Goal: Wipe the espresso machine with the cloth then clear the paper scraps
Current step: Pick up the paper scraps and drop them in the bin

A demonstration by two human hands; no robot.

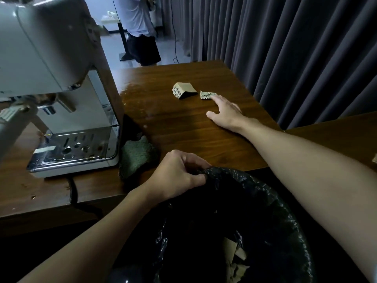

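Observation:
A silver espresso machine (61,99) stands at the left on the brown wooden table (183,123). A grey-green cloth (136,156) lies crumpled beside its base. Two paper scraps lie further back: a folded tan scrap (184,89) and a small crumpled scrap (206,94). My right hand (225,113) reaches flat over the table, its fingertips touching the small scrap. My left hand (181,176) grips the rim of the black bin bag (244,221) at the table's near edge. Brown paper pieces (234,262) lie inside the bag.
Dark grey curtains (285,48) hang behind the table on the right. A person (140,29) stands beyond the far edge. A black power cord (73,193) runs off the front edge by the machine. A second wooden surface (336,131) adjoins on the right.

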